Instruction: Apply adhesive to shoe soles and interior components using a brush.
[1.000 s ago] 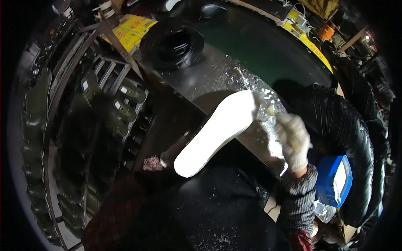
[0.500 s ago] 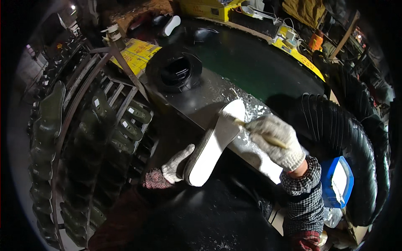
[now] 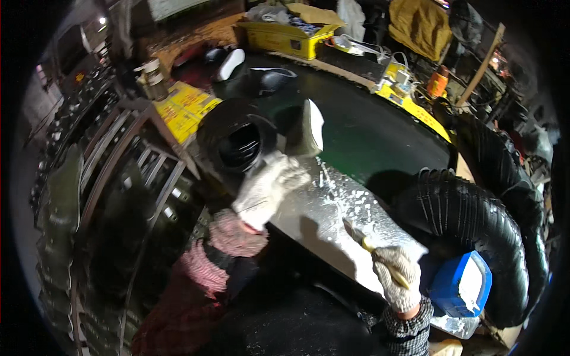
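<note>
One-handed, clasps a brush point(image 3: 367, 243) in the closed grip of the gloved right hand point(image 3: 396, 274) at 4 o'clock, with a blue container point(image 3: 445, 288) of white stuff point(image 3: 472, 282) just beyond. Holds the left hand point(image 3: 267, 188), blurred, near a white-soled shoe point(image 3: 314, 127) just past 12 o'clock, on or just above the dark tabletop point(image 3: 362, 124); cannot tell how far open, or whether touching.

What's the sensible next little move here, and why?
Perhaps dip the brush into the open blue tub: the right hand already holds the brush, the tub stands close beside that hand with white material inside, and only the smeared metal surface lies under the bristles.
</note>
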Demonstrator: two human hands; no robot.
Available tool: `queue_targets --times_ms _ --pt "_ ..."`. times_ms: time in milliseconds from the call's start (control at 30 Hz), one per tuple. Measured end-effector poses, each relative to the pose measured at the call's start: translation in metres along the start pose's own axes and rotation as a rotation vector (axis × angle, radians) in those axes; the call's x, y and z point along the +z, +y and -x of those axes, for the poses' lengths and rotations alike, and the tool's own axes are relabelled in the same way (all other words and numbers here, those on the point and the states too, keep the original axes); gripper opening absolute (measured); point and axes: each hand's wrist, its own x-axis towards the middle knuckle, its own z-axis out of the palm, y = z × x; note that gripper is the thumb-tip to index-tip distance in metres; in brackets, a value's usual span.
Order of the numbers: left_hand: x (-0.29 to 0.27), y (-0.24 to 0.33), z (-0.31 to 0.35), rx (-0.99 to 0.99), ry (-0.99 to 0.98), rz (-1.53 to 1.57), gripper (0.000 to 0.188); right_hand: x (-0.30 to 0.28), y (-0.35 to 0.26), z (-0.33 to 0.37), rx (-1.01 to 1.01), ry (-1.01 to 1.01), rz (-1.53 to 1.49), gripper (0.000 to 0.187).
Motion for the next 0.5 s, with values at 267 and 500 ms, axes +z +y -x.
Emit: queue_targets --times_ms 267,500 --pt "-0.037 0.139 -0.040 0.226 0.444 -2.191 0.054 -0.022 -0.003 0.068 0.393 0.228 -0.189 0.016" --pt "-0.105 0.210 0.004 0.732 0.338 -1.355 0.030 -0.108 0.002 0.123 0.102 0.568 0.235 0.023"
